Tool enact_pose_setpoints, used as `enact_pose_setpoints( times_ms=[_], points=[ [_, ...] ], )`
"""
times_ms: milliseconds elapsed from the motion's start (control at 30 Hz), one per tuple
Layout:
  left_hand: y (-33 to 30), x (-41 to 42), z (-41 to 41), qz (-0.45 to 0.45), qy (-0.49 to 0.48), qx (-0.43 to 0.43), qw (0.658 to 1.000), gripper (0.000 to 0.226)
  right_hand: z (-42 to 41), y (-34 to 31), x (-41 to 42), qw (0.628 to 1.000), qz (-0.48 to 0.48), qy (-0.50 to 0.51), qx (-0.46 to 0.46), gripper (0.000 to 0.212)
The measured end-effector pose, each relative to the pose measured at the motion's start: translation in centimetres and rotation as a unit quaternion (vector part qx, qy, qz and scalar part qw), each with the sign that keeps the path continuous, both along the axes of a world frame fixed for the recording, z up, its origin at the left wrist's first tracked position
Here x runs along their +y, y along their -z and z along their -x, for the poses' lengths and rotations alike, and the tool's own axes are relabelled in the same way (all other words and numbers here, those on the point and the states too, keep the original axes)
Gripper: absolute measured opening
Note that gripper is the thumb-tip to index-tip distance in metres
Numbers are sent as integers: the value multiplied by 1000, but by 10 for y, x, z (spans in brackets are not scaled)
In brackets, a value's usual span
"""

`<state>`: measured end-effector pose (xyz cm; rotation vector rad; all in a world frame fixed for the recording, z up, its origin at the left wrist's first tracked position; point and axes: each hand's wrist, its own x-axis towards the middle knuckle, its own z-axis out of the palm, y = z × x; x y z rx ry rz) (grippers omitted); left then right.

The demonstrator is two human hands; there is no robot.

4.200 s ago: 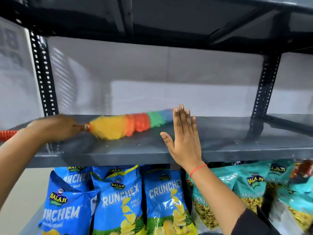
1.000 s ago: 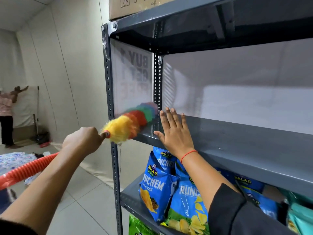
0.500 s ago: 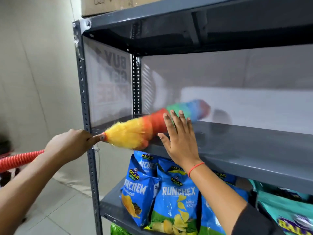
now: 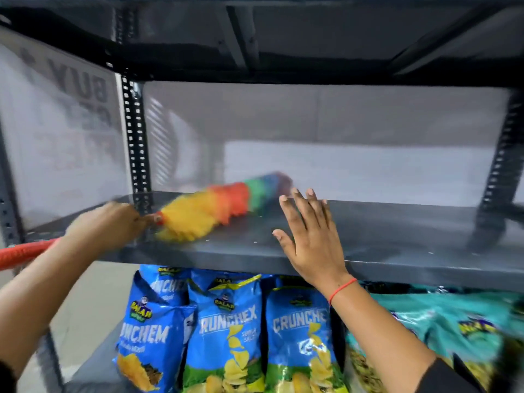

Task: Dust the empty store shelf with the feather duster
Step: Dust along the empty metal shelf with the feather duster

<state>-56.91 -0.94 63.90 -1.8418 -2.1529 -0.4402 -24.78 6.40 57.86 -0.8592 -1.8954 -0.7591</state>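
- Nearest, on the lower tier: three blue snack bags (image 4: 226,333) in front, teal bags (image 4: 453,330) at right — too blurred to count.
- Right hand (image 4: 312,236) spread wide, flat on the shelf (image 4: 397,239).
- Left hand (image 4: 113,225) wrapped round the one feather duster (image 4: 215,211), its head lying on the shelf's left part.
- Sweeping is under way, I judge; next comes the undusted right stretch.
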Motion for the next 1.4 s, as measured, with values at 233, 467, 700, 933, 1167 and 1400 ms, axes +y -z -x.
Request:
enact_pose_setpoints(
  times_ms=[233, 467, 700, 933, 1167, 1400],
  points=[
    [0, 31, -43, 49, 148, 68, 985, 107, -37, 2, 1, 998, -14, 44, 36, 56],
    [3, 68, -89, 41, 155, 20, 987, 62, -53, 6, 3, 993, -9, 80, 86, 57],
    [-10, 99, -148, 1, 180, 76, 981, 54, -67, 6, -3, 992, 7, 112, 57, 60],
    [-10, 121, -195, 19, 221, 63, 973, 56, -114, 10, -1, 982, 26, 178, 58, 60],
    [-11, 127, -267, 34, 276, 60, 959, 51, -168, 21, 1, 978, 34, 199, 50, 58],
    [-18, 141, -316, 18, 270, 69, 960, 56, -212, 21, 7, 977, 30, 208, 42, 60]
  ],
)
